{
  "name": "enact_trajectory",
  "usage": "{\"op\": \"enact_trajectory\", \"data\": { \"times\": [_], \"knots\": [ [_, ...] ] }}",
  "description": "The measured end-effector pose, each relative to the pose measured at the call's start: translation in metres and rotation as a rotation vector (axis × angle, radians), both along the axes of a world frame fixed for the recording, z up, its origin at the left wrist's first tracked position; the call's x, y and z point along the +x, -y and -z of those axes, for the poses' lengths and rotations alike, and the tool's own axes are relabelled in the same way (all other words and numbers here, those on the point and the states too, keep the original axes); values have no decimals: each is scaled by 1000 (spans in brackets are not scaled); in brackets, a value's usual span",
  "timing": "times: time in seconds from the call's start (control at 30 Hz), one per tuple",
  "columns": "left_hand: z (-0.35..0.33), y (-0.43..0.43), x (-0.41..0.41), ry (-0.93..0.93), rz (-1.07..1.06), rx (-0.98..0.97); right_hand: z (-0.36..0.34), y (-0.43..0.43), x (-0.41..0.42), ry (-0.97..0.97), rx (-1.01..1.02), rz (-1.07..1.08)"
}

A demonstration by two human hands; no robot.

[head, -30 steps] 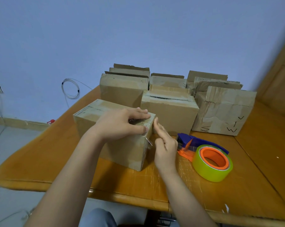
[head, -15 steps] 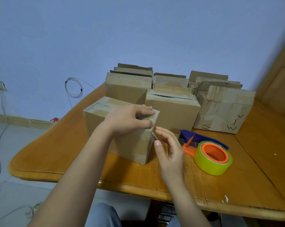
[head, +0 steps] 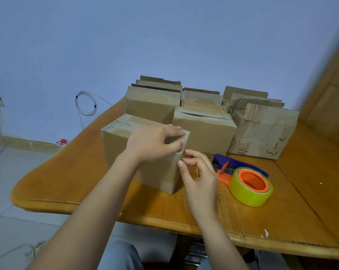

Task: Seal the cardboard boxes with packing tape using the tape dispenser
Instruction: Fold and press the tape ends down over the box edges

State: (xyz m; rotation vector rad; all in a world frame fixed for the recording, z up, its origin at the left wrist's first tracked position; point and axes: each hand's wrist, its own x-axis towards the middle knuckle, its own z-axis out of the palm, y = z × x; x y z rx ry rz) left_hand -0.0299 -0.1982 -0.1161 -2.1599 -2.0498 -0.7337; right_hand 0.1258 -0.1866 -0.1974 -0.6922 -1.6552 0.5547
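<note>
A small cardboard box (head: 123,151) stands on the wooden table (head: 86,180) in front of me, with tape along its top. My left hand (head: 155,145) grips its top right corner, fingers on the lid and thumb on the near side. My right hand (head: 198,172) is at the box's right edge just below, with curled fingers; thumb and forefinger pinch a loose tape end (head: 182,157) there. To the right of that hand lies the tape dispenser (head: 240,166), blue and orange, with its yellow-green tape roll (head: 250,187) lying flat on the table, untouched.
Several more cardboard boxes stand in a cluster behind, among them one with a gap in its top (head: 203,131) and a creased one with black marks (head: 262,133). The table's near edge runs below my arms. Wood panelling (head: 332,106) rises at the right. A coiled cable (head: 85,103) hangs on the wall.
My right hand has gone from lying flat against the box's side to curling at its corner, thumb and forefinger closing on the tape end. The left hand keeps its hold on the box.
</note>
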Motion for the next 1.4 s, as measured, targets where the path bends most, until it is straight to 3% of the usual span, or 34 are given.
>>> {"op": "enact_trajectory", "data": {
  "times": [0.23, 0.5, 0.63, 0.97, 1.1, 1.4],
  "knots": [
    [11, 1, 1, -158, 5, 154, -7, -1, 2, -30, -77, -71],
    [11, 2, 0, -135, 12, 117, -16, -3, 2, -65, -145, -63],
    [10, 0, 0, -137, 8, 101, -26, -13, 4, -95, -378, -124],
    [10, 1, -1, -117, 12, 97, -61, -62, 10, 432, -291, -253],
    [12, -1, -1, -91, 5, 105, -58, -60, 19, 448, -444, -490],
    [16, -1, -1, -84, 11, 192, -69, -67, 11, 443, -410, -397]
  ]
}}
